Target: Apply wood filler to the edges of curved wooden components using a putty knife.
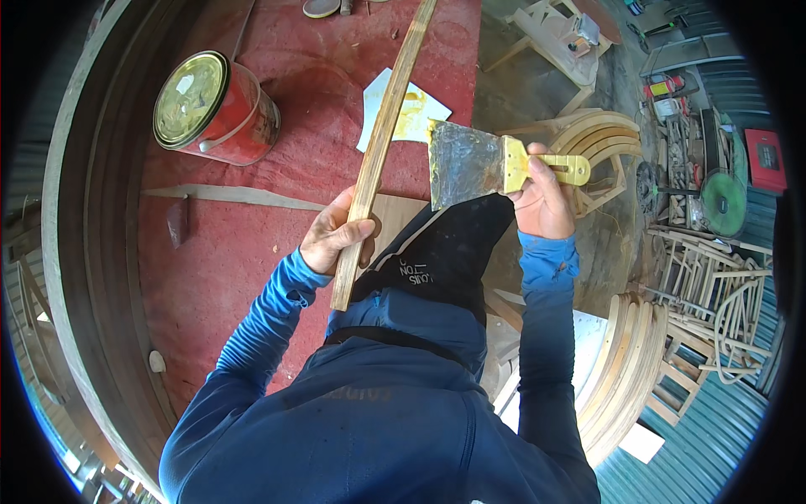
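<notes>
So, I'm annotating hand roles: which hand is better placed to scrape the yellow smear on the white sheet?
Probably the right hand: it holds the scraper, which appears close to the white sheet in view. The left hand grips the wooden strip.

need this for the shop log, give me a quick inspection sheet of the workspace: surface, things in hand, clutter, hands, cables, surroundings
surface: red work surface, stained and smudged
things in hand: wood strip; scraper, blade smeared, apart from the strip
clutter: red can with a smeared lid; white sheet with yellowish smears; dark piece, kind unclear
left hand: fingers closed around the wood strip
right hand: fingers closed on the scraper's yellow handle
cables: none made out for certain
surroundings: green fan, piled wooden frames and curved wood pieces off to the right
</notes>
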### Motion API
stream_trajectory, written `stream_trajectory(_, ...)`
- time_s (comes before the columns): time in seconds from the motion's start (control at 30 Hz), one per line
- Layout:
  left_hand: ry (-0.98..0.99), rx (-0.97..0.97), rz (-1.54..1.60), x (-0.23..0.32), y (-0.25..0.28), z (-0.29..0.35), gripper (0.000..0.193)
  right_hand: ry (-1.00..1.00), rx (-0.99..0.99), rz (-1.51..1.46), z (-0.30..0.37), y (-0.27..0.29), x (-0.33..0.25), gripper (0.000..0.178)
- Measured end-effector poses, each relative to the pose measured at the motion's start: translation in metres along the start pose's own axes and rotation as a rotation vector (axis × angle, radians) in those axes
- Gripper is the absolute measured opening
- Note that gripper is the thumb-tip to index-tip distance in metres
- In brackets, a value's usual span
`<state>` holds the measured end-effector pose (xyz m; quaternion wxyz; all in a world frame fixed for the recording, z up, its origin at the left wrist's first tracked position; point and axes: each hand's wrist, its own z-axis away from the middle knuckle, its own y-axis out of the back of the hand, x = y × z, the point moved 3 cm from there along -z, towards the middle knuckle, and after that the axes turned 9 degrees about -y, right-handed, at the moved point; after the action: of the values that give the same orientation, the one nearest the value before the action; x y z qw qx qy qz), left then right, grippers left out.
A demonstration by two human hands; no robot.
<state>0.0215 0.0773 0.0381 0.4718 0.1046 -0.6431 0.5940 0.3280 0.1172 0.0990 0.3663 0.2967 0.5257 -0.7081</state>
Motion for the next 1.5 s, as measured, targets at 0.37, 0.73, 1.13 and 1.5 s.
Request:
stream_trajectory(0.37, -0.063, 0.073, 0.046, -0.016, -0.015, -0.053, 0.049, 0.110, 0.000, -0.023, 0.053, 0.015, -0.013, 0.026)
stream_trajectory(0.73, -0.010, 0.060, 0.093, 0.002, -0.052, -0.117, 0.049, 0.209, 0.079, 0.325, 0.127, 0.009, -0.024, 0.026)
stream_trajectory(1.13, -0.023, 0.149, -0.011, -0.006, -0.069, -0.121, 0.052, 0.600, -0.088, 1.037, 0.143, -0.060, -0.052, 0.022)
stream_trajectory(1.5, 0.012, 0.134, -0.030, -0.006, -0.066, -0.127, 0.050, 0.947, -0.349, 1.578, 0.164, -0.077, -0.031, 0.024)
